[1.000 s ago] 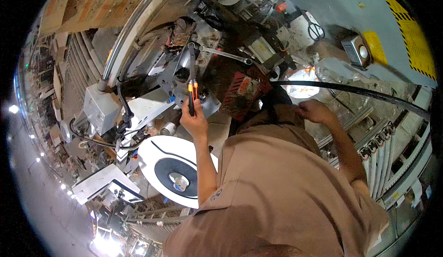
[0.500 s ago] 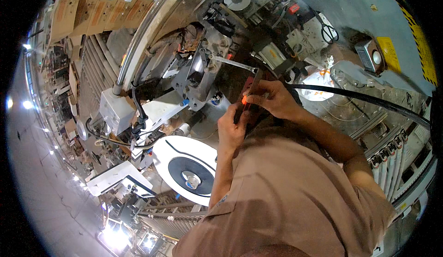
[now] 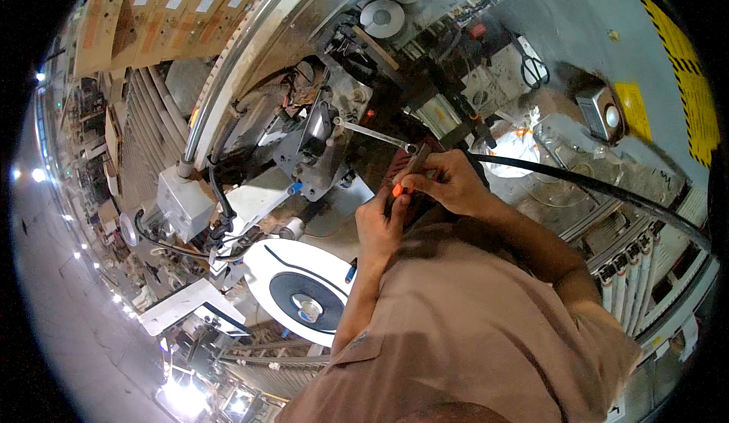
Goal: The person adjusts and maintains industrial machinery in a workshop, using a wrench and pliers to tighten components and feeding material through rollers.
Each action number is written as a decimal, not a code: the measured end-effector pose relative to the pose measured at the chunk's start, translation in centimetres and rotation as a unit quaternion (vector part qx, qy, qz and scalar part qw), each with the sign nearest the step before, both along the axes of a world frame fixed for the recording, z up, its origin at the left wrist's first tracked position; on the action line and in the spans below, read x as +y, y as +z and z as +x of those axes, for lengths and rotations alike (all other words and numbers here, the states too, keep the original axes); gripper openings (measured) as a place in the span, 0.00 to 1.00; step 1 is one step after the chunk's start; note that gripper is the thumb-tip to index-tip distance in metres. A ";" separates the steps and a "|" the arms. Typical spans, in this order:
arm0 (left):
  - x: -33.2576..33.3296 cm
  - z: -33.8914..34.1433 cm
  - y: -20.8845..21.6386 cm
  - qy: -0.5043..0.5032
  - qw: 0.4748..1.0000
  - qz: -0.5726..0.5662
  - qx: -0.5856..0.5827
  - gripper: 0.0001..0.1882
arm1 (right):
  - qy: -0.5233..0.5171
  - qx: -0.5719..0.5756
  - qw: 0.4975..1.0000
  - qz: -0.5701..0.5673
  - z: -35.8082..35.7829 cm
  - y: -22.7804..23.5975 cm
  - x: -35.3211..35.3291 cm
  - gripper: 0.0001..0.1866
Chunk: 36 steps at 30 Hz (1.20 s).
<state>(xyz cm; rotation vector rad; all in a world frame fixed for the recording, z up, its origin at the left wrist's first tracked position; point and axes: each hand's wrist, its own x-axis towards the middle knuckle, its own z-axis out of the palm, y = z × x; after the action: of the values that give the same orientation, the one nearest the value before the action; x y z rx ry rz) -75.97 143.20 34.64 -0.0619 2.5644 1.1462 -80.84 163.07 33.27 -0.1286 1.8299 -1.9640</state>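
My right hand (image 3: 457, 182) is closed, thumb and fingers pinching a narrow dark brown strip (image 3: 418, 162) that points away from me. At its near end a small bright orange piece (image 3: 398, 190) shows between my two hands; its kind is unclear. My left hand (image 3: 379, 224) is closed just left of it, thumb up against the orange piece, and its grip is partly hidden. Just beyond the strip lies a combination wrench (image 3: 373, 134), its right end close to the strip's tip. Behind the fingers is a dark reddish block (image 3: 398, 163).
A black hose (image 3: 585, 193) runs rightward from near my right hand. A white reel (image 3: 262, 265) stands left of my left forearm. Beyond are machine parts, black-handled scissors (image 3: 534, 72), a white plastic bag (image 3: 513, 152) and a small box-shaped device (image 3: 602, 115). Cardboard boxes (image 3: 163, 17) stand far left.
My view has shifted slightly, so the hands and bench sit a little lower and further left. Both hands stay together at the strip and orange piece, which has tilted a little.
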 end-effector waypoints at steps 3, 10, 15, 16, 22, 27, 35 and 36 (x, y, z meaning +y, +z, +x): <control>0.6 -1.0 0.4 -0.010 1.000 -0.026 0.004 0.25 | -0.014 -0.012 0.999 -0.029 -0.9 -0.1 0.4 0.16; -0.3 -1.6 -0.3 0.013 0.998 -0.052 0.014 0.29 | -0.062 0.019 0.998 -0.008 -4.0 -2.2 2.0 0.16; -2.5 -1.5 -0.4 0.202 0.977 -0.035 0.051 0.29 | -0.234 0.139 0.921 0.278 -9.2 -7.2 6.6 0.15; -3.6 -1.5 -1.7 0.244 0.967 -0.008 0.072 0.28 | -0.214 0.154 0.918 0.298 -9.6 -8.0 6.7 0.17; -6.1 -3.9 -5.3 0.406 0.900 0.075 0.141 0.22 | -0.082 0.247 0.888 0.380 -10.5 -11.0 4.4 0.34; -5.9 -4.9 -6.3 0.409 0.901 -0.009 0.140 0.22 | -0.027 0.236 0.864 0.444 -11.0 -11.6 4.4 0.39; -7.0 -7.8 -8.9 0.405 0.889 -0.054 0.206 0.25 | -0.044 0.237 0.868 0.435 -11.5 -12.5 4.2 0.35; -6.8 -8.4 -9.1 0.415 0.887 -0.038 0.197 0.25 | -0.047 0.238 0.867 0.435 -11.5 -12.6 4.2 0.34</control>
<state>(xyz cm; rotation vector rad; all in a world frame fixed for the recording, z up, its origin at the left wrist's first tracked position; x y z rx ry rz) -84.33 136.39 25.52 -1.1560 3.0279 1.4289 -92.35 167.28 20.63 -0.2503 2.9105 -1.0157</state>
